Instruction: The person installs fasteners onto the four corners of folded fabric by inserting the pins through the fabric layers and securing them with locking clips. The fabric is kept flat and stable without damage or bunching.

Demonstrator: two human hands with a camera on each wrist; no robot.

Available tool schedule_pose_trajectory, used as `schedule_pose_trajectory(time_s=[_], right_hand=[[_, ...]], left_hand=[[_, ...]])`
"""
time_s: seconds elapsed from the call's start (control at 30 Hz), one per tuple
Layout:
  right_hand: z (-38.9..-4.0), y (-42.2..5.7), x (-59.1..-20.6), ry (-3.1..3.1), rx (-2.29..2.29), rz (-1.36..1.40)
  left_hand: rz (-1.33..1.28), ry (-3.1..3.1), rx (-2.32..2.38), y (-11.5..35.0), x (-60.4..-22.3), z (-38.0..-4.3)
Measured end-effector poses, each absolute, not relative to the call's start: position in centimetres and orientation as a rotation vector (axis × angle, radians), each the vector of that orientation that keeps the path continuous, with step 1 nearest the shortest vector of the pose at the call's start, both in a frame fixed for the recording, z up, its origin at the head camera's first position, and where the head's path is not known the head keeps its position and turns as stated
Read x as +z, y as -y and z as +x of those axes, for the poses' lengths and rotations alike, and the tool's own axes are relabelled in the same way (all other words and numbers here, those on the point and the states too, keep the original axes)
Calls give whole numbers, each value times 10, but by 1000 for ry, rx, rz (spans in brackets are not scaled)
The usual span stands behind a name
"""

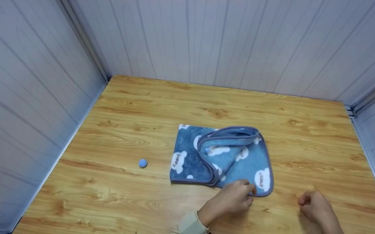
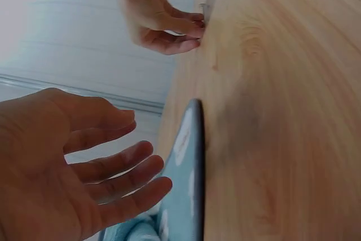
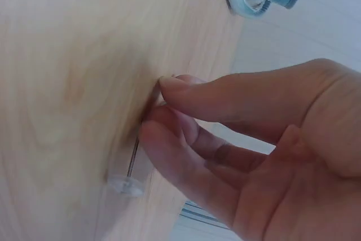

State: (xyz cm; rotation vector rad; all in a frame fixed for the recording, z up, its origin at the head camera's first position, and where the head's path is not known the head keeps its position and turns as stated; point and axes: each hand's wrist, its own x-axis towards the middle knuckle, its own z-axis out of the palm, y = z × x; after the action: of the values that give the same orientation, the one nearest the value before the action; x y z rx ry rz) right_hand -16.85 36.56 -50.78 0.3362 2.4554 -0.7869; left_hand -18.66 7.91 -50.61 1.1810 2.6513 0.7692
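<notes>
A blue fleece cloth (image 1: 187,139) with white cloud shapes and a dark border lies partly folded on the wooden table. My left hand (image 1: 234,196) hovers at its near edge, fingers relaxed and holding nothing; the left wrist view shows the same hand (image 2: 84,167) beside the cloth's border. To the right of the cloth, my right hand (image 1: 317,208) is low over the table. Up close, the right hand (image 3: 225,134) has its thumb and fingers together around a thin metal pin (image 3: 133,159) with a clear round disc (image 3: 127,185) at one end. The fingertips cover its other end.
A small blue round button-like piece (image 1: 142,163) lies on the table left of the cloth. Another small blue round spot (image 1: 207,150) shows on the folded flap. Pale panel walls (image 1: 207,42) enclose the wooden table (image 1: 135,107) at the back and sides.
</notes>
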Motion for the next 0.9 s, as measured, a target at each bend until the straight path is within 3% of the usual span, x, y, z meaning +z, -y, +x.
schedule_pose_trajectory(time_s=[0.9], right_hand=[[-153,-380,-508,-2428,-813,390]], left_hand=[[1265,-2630,601,-89,-521,-187]])
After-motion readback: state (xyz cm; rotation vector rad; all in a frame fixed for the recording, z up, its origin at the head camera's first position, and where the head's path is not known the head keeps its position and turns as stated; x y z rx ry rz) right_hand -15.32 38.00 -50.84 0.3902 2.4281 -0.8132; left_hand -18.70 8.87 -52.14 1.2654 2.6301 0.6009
